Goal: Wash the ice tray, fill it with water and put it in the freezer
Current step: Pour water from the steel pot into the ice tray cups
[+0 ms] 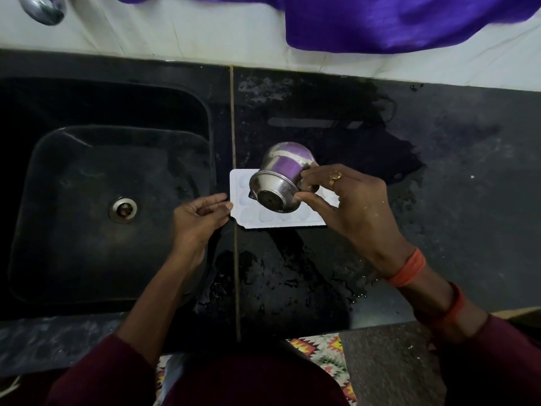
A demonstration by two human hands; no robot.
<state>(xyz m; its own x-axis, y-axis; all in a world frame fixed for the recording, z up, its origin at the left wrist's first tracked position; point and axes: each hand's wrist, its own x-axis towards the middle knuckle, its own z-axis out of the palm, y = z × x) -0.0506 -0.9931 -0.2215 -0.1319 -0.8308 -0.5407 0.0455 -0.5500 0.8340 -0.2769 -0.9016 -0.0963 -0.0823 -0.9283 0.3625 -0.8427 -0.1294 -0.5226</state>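
Note:
A white ice tray point(281, 219) lies flat on the wet black counter, just right of the sink. My right hand point(351, 206) grips a small steel pot point(281, 178) by its rim and tilts it over the tray, mouth turned toward me and down. The pot hides much of the tray's middle. My left hand point(199, 215) holds the tray's left edge between thumb and fingers.
A black sink point(58, 200) with a steel drain point(123, 210) fills the left side. The counter point(439, 171) around the tray is wet with puddles. A steel tap point(44, 8) shows at top left and a purple cloth point(395, 22) hangs at the back.

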